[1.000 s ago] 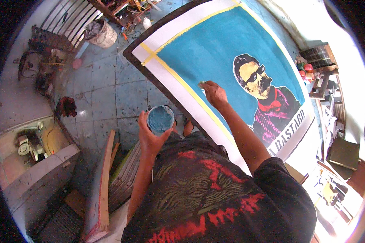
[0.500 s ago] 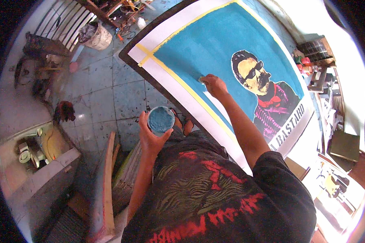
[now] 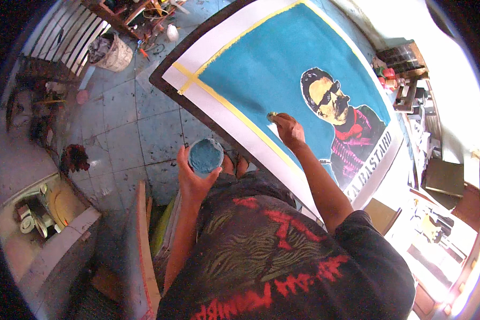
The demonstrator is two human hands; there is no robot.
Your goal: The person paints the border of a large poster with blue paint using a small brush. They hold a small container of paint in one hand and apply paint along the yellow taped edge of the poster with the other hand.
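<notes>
My left hand (image 3: 193,184) is closed around a round tub of blue paint (image 3: 206,156), held up with its open top facing me. The fingers of my right hand (image 3: 290,130) pinch a small pale yellowish piece (image 3: 272,115); whether it is a sponge or a brush end I cannot tell. It meets the blue background of a large painted canvas (image 3: 258,53), near the left border. On the canvas is a portrait in dark glasses (image 3: 330,96) with a red scarf. Yellow masking tape (image 3: 234,115) edges the blue, and white shows beside my right hand and forearm.
A dark board (image 3: 160,77) backs the canvas. On the tiled floor stands a paint-stained bucket (image 3: 111,52), with a white bottle (image 3: 173,32) nearby. Planks (image 3: 142,240) lean at lower left by a concrete basin (image 3: 64,234). Red-lidded containers (image 3: 389,74) sit at right.
My right hand has moved a little down the canvas toward me, with the pale piece still pinched. The tub stays in my left hand. The whole view has shifted slightly.
</notes>
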